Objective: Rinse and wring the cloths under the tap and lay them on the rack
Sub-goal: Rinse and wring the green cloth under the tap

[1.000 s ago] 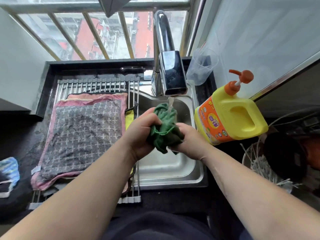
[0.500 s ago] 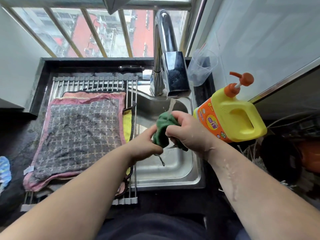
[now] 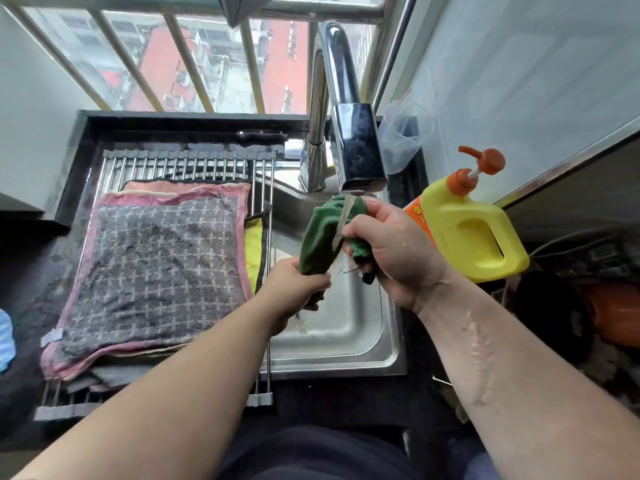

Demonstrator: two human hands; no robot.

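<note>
A green cloth (image 3: 320, 233) hangs bunched over the steel sink (image 3: 349, 337), right under the running chrome tap (image 3: 356, 147). My right hand (image 3: 391, 247) grips its upper part, and my left hand (image 3: 294, 289) grips its lower end. A thin stream of water falls across the cloth. On the roll-up metal rack (image 3: 180, 164) to the left lies a grey cross-patterned cloth (image 3: 156, 271) on top of a pink one (image 3: 180, 192), with a yellow cloth (image 3: 254, 247) peeking out at their right edge.
A yellow detergent bottle with an orange pump (image 3: 474, 223) stands right of the sink. A clear plastic cup (image 3: 405, 136) sits behind the tap. Dark pots and clutter (image 3: 561, 306) crowd the right counter. A blue cloth (image 3: 5, 341) lies at the far left edge.
My right hand has risen over the top of the green cloth while my left hand dropped to its lower end, so the cloth now stretches lengthwise under the tap.
</note>
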